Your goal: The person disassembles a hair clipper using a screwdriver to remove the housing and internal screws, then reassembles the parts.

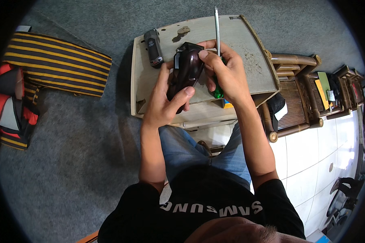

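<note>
A dark maroon hair clipper (190, 65) is held tilted above the small table, its head end pointing away from me. My left hand (166, 99) is closed round the lower body, thumb across its near end. With thumb and fingers, my right hand (227, 71) grips the clipper near its head. A screwdriver (218, 92) with a green handle is tucked in the same right hand, its long metal shaft pointing away from me. Part of the handle is hidden by the fingers. Left of my hands, a grey and black hair clipper (153, 47) lies on the tabletop.
The pale, stained wooden table (247, 36) stands before my knees, with an open shelf under its near right edge. Bamboo chairs (290, 101) adjoin it on the right. A striped cushion (61, 65) lies on grey carpet at left; white tiles (308, 162) cover the right side.
</note>
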A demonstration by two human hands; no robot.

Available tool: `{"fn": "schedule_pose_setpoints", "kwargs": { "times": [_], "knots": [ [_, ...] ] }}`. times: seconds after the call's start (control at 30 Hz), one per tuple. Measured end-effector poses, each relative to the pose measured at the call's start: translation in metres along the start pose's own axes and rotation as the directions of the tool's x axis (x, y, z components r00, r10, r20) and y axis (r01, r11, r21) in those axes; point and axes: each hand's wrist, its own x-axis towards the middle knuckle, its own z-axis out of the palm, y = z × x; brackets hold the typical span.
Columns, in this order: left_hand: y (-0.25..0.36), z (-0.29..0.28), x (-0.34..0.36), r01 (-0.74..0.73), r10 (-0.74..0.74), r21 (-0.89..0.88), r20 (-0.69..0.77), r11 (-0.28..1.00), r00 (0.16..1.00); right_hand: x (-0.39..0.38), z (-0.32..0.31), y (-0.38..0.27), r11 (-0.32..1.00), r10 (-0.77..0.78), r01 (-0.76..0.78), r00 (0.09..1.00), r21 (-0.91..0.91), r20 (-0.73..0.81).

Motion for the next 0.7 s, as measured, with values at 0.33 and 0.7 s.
{"fn": "schedule_pose_setpoints", "kwargs": {
  "times": [0.33,0.7],
  "knots": [
    [0.014,0.001,0.014,0.132,-0.132,0.002,0.017,0.991,0.991,0.004,-0.004,0.003,0.998,0.051,-0.047,0.994,-0.046,0.092],
    [0.005,-0.007,0.015,0.131,-0.137,-0.081,-0.083,0.988,0.987,0.009,-0.003,0.011,0.969,0.124,-0.143,0.987,0.199,0.104]
  ]
}}
